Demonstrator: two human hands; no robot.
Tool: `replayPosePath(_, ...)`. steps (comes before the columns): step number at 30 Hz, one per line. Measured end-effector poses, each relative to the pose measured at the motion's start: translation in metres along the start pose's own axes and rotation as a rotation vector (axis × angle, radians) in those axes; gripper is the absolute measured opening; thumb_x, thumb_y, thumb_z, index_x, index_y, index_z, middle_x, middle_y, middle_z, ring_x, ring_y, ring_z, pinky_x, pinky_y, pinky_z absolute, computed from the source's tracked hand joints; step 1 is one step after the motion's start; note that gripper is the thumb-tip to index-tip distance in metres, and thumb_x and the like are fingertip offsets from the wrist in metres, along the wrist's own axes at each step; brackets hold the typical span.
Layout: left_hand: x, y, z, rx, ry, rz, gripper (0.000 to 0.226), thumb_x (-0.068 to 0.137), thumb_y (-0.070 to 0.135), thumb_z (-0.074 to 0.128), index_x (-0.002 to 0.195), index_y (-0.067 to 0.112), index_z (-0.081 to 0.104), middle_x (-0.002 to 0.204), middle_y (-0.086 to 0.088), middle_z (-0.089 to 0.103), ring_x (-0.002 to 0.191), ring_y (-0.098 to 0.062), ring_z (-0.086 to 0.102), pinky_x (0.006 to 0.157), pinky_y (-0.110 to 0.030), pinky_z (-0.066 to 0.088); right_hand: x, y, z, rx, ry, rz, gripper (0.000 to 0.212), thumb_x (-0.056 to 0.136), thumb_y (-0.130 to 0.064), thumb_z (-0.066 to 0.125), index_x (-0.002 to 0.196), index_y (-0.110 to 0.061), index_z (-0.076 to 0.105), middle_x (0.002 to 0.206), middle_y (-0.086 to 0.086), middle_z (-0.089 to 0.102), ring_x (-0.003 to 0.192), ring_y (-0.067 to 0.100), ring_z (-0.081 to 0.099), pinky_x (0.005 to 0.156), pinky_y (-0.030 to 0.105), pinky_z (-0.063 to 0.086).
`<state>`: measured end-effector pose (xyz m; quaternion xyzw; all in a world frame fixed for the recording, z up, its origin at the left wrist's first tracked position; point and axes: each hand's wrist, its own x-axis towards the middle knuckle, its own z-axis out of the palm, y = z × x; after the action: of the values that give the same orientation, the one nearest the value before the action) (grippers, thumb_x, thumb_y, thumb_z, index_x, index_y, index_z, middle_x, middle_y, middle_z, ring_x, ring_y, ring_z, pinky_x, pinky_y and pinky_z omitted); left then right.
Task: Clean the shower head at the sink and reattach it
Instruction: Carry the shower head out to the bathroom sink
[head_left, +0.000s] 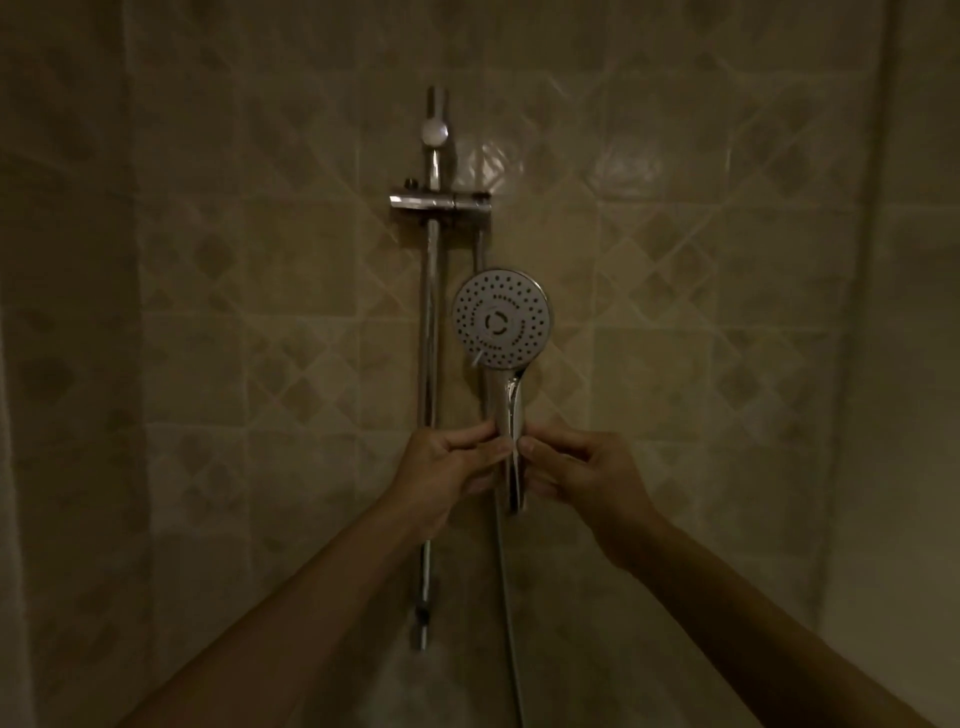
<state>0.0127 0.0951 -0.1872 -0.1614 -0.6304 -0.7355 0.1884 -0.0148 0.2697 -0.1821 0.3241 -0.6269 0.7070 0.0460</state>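
Observation:
A chrome shower head with a round grey spray face stands upright in front of the tiled wall, its face turned toward me. Its handle runs down between my hands. My left hand pinches the handle from the left and my right hand pinches it from the right, fingertips nearly meeting. A thin hose hangs down from below the handle. The holder bracket sits on the vertical chrome rail, above and left of the head.
Beige patterned tiles cover the wall in dim light. A round knob is near the rail's top, and the rail's lower mount is fixed low on the wall. A pale curtain-like edge borders the left.

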Motion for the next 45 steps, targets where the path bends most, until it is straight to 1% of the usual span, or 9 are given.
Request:
replayPosePath(3,-0.012,-0.026,0.011,-0.005,-0.003,-0.037,0.028,0.078,0.017,0.077,0.106,0.02,0.081,0.111,-0.011,0.078,0.102,-0.028,0.075,0.08,-0.033,0.061,-0.02,0.018,-0.015,-0.04,-0.004,0.039,0.022,0.098,-0.009,0.067,0.116,-0.013,0.078,0.103,0.004,0.082,0.097,0.019,0.078,0.079,0.028,0.063)
replayPosePath(6,-0.025,-0.054,0.021,-0.031,-0.003,-0.071,0.033,0.079,0.018,0.081,0.112,0.021,0.079,0.113,-0.01,0.077,0.105,-0.03,0.074,0.082,-0.036,0.061,-0.044,0.034,-0.027,-0.042,0.044,0.09,0.02,0.098,-0.012,0.067,0.114,-0.014,0.079,0.102,0.003,0.082,0.098,0.018,0.078,0.083,0.032,0.063)
replayPosePath(11,-0.055,-0.104,0.044,-0.075,-0.031,-0.16,0.035,0.074,0.02,0.083,0.109,0.022,0.08,0.111,-0.008,0.078,0.102,-0.024,0.075,0.078,-0.03,0.06,-0.09,0.067,-0.048,0.007,0.125,0.221,0.025,0.098,-0.011,0.068,0.121,-0.007,0.076,0.11,0.007,0.08,0.104,0.021,0.076,0.095,0.041,0.061)
replayPosePath(17,-0.087,-0.153,0.064,-0.107,-0.067,-0.322,0.027,0.082,0.005,0.076,0.106,0.015,0.08,0.11,-0.013,0.078,0.1,-0.025,0.075,0.079,-0.03,0.06,-0.141,0.098,-0.065,0.001,0.23,0.347,0.024,0.098,-0.006,0.065,0.12,-0.008,0.076,0.11,0.009,0.08,0.106,0.023,0.075,0.088,0.031,0.063)
replayPosePath(22,-0.109,-0.187,0.077,-0.101,-0.176,-0.451,0.032,0.088,0.001,0.07,0.12,0.003,0.072,0.115,-0.02,0.075,0.106,-0.031,0.073,0.093,-0.04,0.059,-0.184,0.12,-0.072,-0.072,0.33,0.399,0.025,0.1,-0.008,0.064,0.121,-0.013,0.076,0.119,0.004,0.078,0.108,0.019,0.075,0.094,0.037,0.061)
replayPosePath(27,-0.142,-0.224,0.092,-0.153,-0.32,-0.567,0.031,0.086,0.004,0.073,0.117,0.008,0.074,0.11,-0.013,0.078,0.104,-0.027,0.075,0.086,-0.035,0.061,-0.239,0.134,-0.074,-0.181,0.46,0.449,0.025,0.1,-0.01,0.065,0.117,-0.023,0.078,0.112,-0.005,0.08,0.104,0.014,0.076,0.077,0.024,0.062)
replayPosePath(31,-0.177,-0.258,0.113,-0.195,-0.433,-0.68,0.03,0.083,0.007,0.078,0.111,0.014,0.078,0.109,-0.012,0.078,0.104,-0.027,0.074,0.086,-0.038,0.062,-0.291,0.137,-0.076,-0.211,0.58,0.516,0.032,0.098,-0.006,0.066,0.108,-0.033,0.081,0.104,-0.005,0.081,0.098,0.015,0.077,0.076,0.025,0.062)
replayPosePath(39,-0.262,-0.297,0.155,-0.228,-0.685,-0.852,0.043,0.072,0.024,0.086,0.114,0.021,0.078,0.114,-0.008,0.078,0.107,-0.026,0.074,0.085,-0.034,0.06,-0.398,0.128,-0.071,-0.221,0.854,0.683,0.02,0.097,0.0,0.067,0.111,-0.009,0.078,0.104,0.014,0.077,0.09,0.018,0.078,0.071,0.024,0.062)
replayPosePath(45,-0.335,-0.294,0.188,-0.165,-0.85,-0.941,0.032,0.08,0.017,0.082,0.11,0.026,0.079,0.114,-0.002,0.078,0.107,-0.024,0.074,0.089,-0.038,0.061,-0.486,0.109,-0.056,-0.213,1.028,0.742,0.017,0.097,-0.005,0.068,0.108,-0.013,0.078,0.107,0.01,0.076,0.094,0.022,0.078,0.081,0.035,0.065)
